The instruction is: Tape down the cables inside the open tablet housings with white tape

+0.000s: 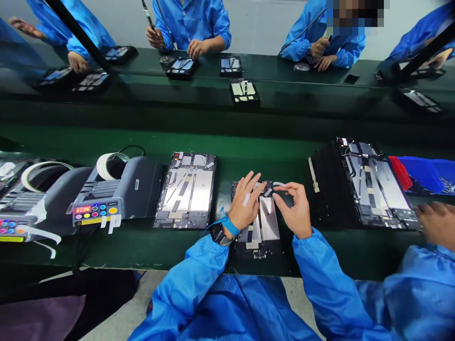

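An opened tablet [270,222] with bare silver and black innards lies on the bench in front of me. Across its upper left part rests my left hand [245,203], palm down with fingers stretched out. A short white piece of tape sticks to the back of that hand; a blue wrist strap [230,225] and a dark watch [218,234] circle the wrist. At the tablet's upper right corner my right hand [295,208] pinches a pale strip of tape [279,184] between thumb and fingers. What lies under my left palm is hidden.
Left stands another opened tablet [186,189], then a tape dispenser [106,189] with cut strips hanging. Right is a stack of opened tablets [377,184], blue bins [426,173] and another person's hand [439,222]. Co-workers sit across, beyond a raised dark shelf [199,94].
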`<act>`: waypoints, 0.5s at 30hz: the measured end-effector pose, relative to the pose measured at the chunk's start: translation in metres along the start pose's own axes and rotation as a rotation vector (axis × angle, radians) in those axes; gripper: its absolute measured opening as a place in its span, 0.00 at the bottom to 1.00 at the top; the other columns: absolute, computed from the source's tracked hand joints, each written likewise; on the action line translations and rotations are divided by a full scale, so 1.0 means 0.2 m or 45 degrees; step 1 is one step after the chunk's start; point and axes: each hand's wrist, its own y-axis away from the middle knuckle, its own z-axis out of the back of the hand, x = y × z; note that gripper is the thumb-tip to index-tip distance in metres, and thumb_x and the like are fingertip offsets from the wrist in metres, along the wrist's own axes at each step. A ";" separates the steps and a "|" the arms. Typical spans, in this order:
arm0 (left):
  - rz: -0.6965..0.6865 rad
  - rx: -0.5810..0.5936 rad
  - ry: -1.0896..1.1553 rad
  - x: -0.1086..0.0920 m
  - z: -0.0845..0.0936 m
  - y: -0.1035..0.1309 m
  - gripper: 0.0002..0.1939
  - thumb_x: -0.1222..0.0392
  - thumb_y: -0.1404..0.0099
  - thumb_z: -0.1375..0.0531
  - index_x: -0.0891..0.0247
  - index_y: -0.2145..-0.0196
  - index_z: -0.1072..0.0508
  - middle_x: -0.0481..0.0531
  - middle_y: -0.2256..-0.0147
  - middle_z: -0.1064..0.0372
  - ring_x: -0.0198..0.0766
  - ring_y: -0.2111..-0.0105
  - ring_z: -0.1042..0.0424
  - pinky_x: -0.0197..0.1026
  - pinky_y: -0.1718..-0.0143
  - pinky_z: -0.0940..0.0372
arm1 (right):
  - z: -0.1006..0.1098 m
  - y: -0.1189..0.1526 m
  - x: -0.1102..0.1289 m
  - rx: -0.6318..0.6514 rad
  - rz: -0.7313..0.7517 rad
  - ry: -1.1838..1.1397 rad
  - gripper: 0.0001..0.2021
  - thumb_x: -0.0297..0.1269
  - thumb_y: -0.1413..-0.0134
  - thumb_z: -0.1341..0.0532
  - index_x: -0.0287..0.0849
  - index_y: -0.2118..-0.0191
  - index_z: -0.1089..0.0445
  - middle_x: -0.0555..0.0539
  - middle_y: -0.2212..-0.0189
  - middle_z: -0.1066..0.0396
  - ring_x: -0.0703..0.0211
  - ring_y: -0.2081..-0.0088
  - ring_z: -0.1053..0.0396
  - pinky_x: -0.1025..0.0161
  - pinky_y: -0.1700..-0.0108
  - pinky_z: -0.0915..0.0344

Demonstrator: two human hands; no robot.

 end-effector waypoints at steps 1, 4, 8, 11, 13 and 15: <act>0.044 -0.060 0.007 -0.04 0.05 0.03 0.34 0.78 0.33 0.51 0.60 0.32 0.39 0.61 0.29 0.44 0.48 0.24 0.57 0.64 0.27 0.46 | -0.02 0.01 -0.02 0.024 0.018 0.029 0.18 0.41 0.38 0.32 0.46 0.48 0.38 0.42 0.53 0.22 0.49 0.48 0.24 0.46 0.43 0.31; 0.164 -0.163 -0.013 -0.14 0.14 0.17 0.30 0.75 0.28 0.49 0.59 0.32 0.40 0.61 0.34 0.37 0.48 0.28 0.46 0.60 0.29 0.39 | -0.08 0.03 -0.03 0.112 0.168 0.137 0.15 0.38 0.35 0.35 0.47 0.47 0.36 0.41 0.52 0.24 0.48 0.47 0.25 0.45 0.43 0.30; 0.220 -0.030 -0.157 -0.18 0.13 0.36 0.30 0.71 0.26 0.46 0.61 0.29 0.44 0.63 0.34 0.37 0.51 0.29 0.42 0.61 0.32 0.36 | -0.15 0.00 0.02 0.277 0.423 0.243 0.09 0.35 0.33 0.39 0.47 0.49 0.32 0.42 0.53 0.24 0.48 0.46 0.26 0.46 0.43 0.30; 0.239 -0.005 -0.264 -0.15 0.07 0.41 0.34 0.69 0.26 0.45 0.65 0.26 0.49 0.66 0.32 0.39 0.53 0.29 0.43 0.61 0.32 0.36 | -0.22 -0.06 0.01 0.383 0.421 0.296 0.08 0.35 0.33 0.40 0.47 0.50 0.32 0.42 0.54 0.24 0.48 0.48 0.26 0.47 0.45 0.31; 0.251 -0.003 -0.307 -0.13 0.05 0.41 0.36 0.68 0.26 0.45 0.66 0.25 0.53 0.68 0.31 0.42 0.55 0.28 0.45 0.61 0.32 0.36 | -0.26 -0.10 -0.02 0.424 0.405 0.326 0.09 0.36 0.35 0.38 0.46 0.50 0.32 0.42 0.53 0.25 0.47 0.49 0.27 0.47 0.45 0.32; 0.274 -0.001 -0.329 -0.11 0.03 0.39 0.38 0.67 0.26 0.44 0.67 0.24 0.56 0.68 0.30 0.44 0.55 0.27 0.47 0.61 0.31 0.37 | -0.30 -0.14 -0.05 0.454 0.404 0.343 0.12 0.35 0.37 0.37 0.45 0.49 0.33 0.41 0.51 0.26 0.46 0.47 0.29 0.47 0.44 0.34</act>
